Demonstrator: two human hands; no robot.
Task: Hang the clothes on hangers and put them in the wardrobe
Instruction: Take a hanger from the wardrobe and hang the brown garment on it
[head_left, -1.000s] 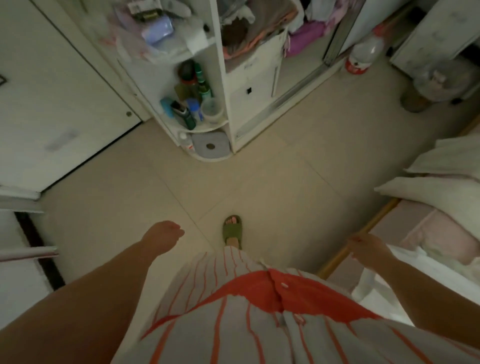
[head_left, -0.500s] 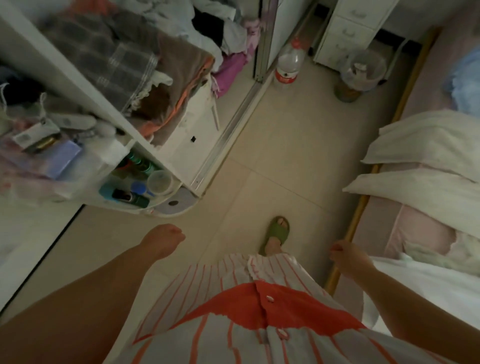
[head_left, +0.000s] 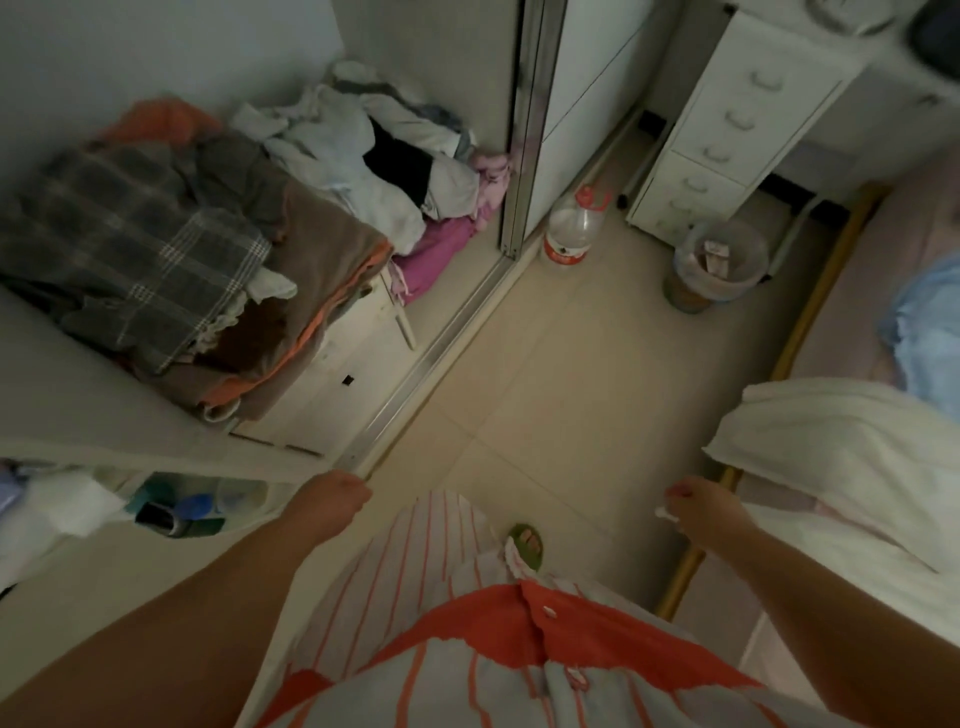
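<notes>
Your left hand (head_left: 332, 501), fingers loosely curled, holds nothing at lower centre. Your right hand (head_left: 698, 506) pinches a small white scrap (head_left: 665, 513) at lower right. The heap of crumpled clothes (head_left: 218, 249) lies in the open white wardrobe (head_left: 332, 384), upper left.

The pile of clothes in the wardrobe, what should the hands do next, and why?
Probably reach the left hand up to the plaid garment on top of the clothes pile. No hanger shows, that hand looks empty and hangs nearest the wardrobe; the right hand is over by the bed.
</notes>
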